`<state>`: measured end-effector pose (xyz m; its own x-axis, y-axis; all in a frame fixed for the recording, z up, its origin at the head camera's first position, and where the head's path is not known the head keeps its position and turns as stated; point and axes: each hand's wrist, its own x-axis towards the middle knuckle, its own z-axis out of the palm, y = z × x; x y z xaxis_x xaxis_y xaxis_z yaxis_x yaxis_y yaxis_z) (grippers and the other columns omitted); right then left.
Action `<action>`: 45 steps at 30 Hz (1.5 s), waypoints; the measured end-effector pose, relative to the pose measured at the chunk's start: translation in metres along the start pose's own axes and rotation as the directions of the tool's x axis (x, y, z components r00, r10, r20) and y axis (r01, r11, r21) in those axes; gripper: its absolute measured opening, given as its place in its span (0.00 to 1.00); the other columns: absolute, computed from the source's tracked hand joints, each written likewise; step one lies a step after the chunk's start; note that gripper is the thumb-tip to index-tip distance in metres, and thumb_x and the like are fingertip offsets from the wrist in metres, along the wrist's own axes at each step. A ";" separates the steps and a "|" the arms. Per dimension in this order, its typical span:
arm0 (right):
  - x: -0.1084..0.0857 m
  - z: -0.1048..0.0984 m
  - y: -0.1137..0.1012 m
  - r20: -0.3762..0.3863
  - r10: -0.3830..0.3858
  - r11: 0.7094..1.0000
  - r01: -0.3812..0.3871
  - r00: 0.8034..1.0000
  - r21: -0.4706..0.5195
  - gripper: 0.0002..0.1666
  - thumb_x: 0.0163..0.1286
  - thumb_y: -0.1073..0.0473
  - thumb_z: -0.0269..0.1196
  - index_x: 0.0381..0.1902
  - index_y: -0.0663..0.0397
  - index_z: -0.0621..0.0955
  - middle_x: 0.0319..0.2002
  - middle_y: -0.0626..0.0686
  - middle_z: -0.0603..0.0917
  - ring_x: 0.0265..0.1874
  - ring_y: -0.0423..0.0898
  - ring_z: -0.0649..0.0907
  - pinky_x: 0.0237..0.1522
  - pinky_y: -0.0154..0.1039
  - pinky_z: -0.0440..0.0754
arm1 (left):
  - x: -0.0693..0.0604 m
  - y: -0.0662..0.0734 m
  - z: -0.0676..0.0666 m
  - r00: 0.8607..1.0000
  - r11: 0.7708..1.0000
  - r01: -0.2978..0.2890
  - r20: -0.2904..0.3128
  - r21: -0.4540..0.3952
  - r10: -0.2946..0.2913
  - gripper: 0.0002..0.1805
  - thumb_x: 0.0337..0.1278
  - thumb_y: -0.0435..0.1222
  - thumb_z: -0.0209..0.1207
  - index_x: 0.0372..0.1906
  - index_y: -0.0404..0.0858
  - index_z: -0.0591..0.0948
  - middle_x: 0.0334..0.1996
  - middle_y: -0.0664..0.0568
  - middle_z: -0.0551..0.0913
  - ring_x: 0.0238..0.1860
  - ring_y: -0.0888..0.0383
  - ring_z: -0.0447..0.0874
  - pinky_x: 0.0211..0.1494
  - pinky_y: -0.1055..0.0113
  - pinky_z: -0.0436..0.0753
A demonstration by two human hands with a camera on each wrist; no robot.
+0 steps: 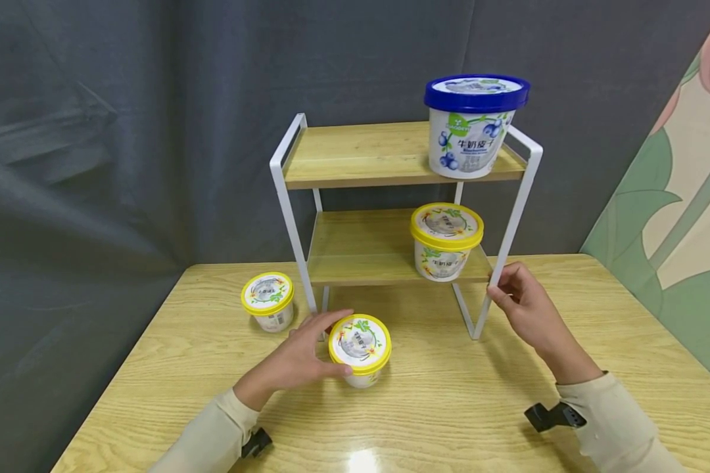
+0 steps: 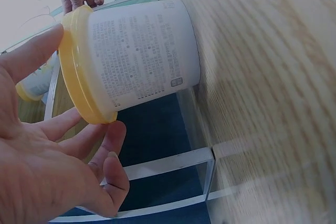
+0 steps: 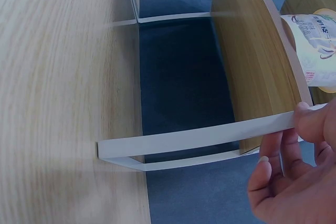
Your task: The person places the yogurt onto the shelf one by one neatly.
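Observation:
My left hand [image 1: 298, 355] grips a white tub with a yellow lid [image 1: 359, 348] by its rim, thumb on the near side and fingers on the far side. In the left wrist view, printed text covers the side of this tub [image 2: 142, 56], whose base is at the wooden table; whether it touches is hard to tell. At the right, my right hand [image 1: 526, 309] pinches the white front leg [image 1: 509, 230] of a two-tier shelf rack. The right wrist view shows the thumb and fingers of that hand [image 3: 294, 177] around the leg, level with the lower board [image 3: 257, 51].
A second yellow-lidded tub [image 1: 269, 302] stands on the table left of the rack. Another yellow-lidded tub [image 1: 444, 246] sits on the lower board's right side. Above it, a larger blue-lidded tub [image 1: 473, 131] rests on the upper board [image 1: 355, 151]. A dark curtain [image 1: 154, 131] hangs behind.

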<state>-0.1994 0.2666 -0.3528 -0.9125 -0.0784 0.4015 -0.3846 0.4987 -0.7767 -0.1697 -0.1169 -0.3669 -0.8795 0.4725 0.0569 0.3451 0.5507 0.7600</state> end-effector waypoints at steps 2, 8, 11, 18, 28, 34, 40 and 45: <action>0.000 0.001 0.000 0.000 -0.006 1.000 0.006 1.000 0.000 0.08 0.75 0.69 0.55 0.48 0.68 0.70 0.37 0.41 0.76 0.37 0.31 0.76 0.40 0.23 0.75 | 0.000 0.000 0.000 1.000 1.000 0.001 0.000 -0.002 -0.001 0.49 0.44 0.45 0.76 0.74 0.52 0.65 0.72 0.52 0.68 0.72 0.43 0.62 0.70 0.31 0.56; -0.001 0.001 0.001 0.002 -0.005 1.000 0.005 1.000 -0.007 0.08 0.76 0.68 0.54 0.48 0.67 0.70 0.37 0.44 0.77 0.37 0.31 0.76 0.40 0.23 0.75 | -0.001 0.003 -0.001 1.000 1.000 0.010 0.009 0.017 -0.010 0.47 0.46 0.43 0.75 0.74 0.52 0.66 0.73 0.52 0.69 0.75 0.40 0.58 0.71 0.28 0.50; -0.001 0.000 0.000 0.001 0.004 1.000 -0.004 1.000 -0.005 0.09 0.75 0.68 0.55 0.49 0.68 0.70 0.38 0.45 0.77 0.38 0.30 0.76 0.40 0.23 0.75 | -0.002 0.007 0.001 1.000 1.000 0.018 -0.003 0.026 -0.018 0.47 0.46 0.40 0.75 0.74 0.51 0.66 0.74 0.51 0.67 0.76 0.38 0.54 0.72 0.28 0.48; 0.001 -0.001 0.002 -0.001 0.009 1.000 -0.009 1.000 0.006 0.10 0.74 0.69 0.56 0.50 0.68 0.70 0.40 0.40 0.77 0.39 0.29 0.76 0.40 0.23 0.75 | -0.006 0.020 0.018 0.987 0.977 0.033 -0.161 0.212 0.001 0.51 0.41 0.51 0.76 0.73 0.43 0.66 0.70 0.47 0.68 0.71 0.45 0.59 0.70 0.37 0.59; 0.000 -0.001 0.000 -0.001 0.009 1.000 -0.009 1.000 -0.010 0.09 0.74 0.69 0.56 0.49 0.68 0.70 0.38 0.42 0.76 0.37 0.30 0.76 0.40 0.24 0.75 | -0.005 0.021 0.028 0.967 0.944 0.098 -0.253 0.315 -0.016 0.51 0.36 0.56 0.77 0.67 0.35 0.72 0.54 0.44 0.72 0.61 0.48 0.63 0.62 0.49 0.67; 0.000 -0.001 -0.001 -0.002 0.001 1.000 -0.001 1.000 -0.009 0.09 0.74 0.70 0.56 0.49 0.68 0.70 0.38 0.40 0.76 0.37 0.29 0.76 0.40 0.23 0.75 | -0.003 0.018 0.025 0.972 0.967 0.095 -0.233 0.238 -0.038 0.48 0.35 0.54 0.78 0.65 0.38 0.76 0.51 0.48 0.71 0.58 0.50 0.63 0.59 0.51 0.66; 0.000 -0.001 0.000 -0.001 0.007 1.000 -0.007 1.000 -0.005 0.10 0.74 0.69 0.56 0.49 0.68 0.70 0.38 0.40 0.76 0.38 0.29 0.76 0.40 0.23 0.75 | 0.000 0.016 0.018 0.978 0.978 0.127 -0.187 0.165 -0.096 0.51 0.34 0.51 0.80 0.69 0.36 0.73 0.54 0.47 0.73 0.61 0.48 0.66 0.63 0.44 0.63; 0.000 -0.001 0.000 -0.001 0.009 1.000 -0.009 1.000 -0.001 0.10 0.74 0.69 0.56 0.49 0.68 0.70 0.38 0.39 0.76 0.38 0.29 0.76 0.40 0.23 0.74 | 0.001 0.015 0.013 0.983 0.978 0.125 -0.157 0.168 -0.099 0.51 0.35 0.50 0.79 0.69 0.36 0.72 0.57 0.46 0.75 0.58 0.49 0.72 0.65 0.39 0.66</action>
<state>-0.1997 0.2675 -0.3525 -0.9159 -0.0733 0.3947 -0.3761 0.5005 -0.7798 -0.1613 -0.0989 -0.3643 -0.9499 0.3016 0.0825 0.2822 0.7133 0.6415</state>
